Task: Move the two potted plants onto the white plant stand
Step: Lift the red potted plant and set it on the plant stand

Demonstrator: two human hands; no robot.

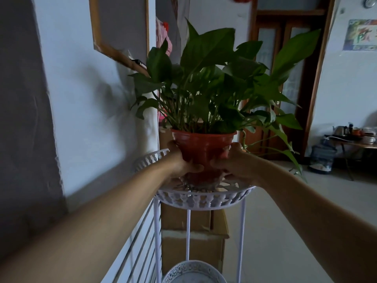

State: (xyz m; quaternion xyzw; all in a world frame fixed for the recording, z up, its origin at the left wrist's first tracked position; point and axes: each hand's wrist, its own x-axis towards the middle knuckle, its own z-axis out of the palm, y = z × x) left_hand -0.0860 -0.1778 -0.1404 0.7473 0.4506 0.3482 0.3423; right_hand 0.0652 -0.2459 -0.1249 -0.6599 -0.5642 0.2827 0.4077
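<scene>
A leafy green plant in a red plastic pot (204, 146) is at the top round tray (202, 199) of the white plant stand. The pot's base is at the tray's openwork floor; I cannot tell whether it rests there or hovers just above. My left hand (181, 162) grips the pot's left side and my right hand (234, 162) grips its right side. A lower round tray (193, 272) of the stand shows at the bottom edge with nothing in it. A second potted plant is not in view.
Stacked cardboard boxes (191, 225) stand right behind the stand. A white wall with a wood-framed panel (120, 27) is to the left. A brown door (285, 78) lies ahead. A low table with a kettle and cups (353, 135) stands at the far right.
</scene>
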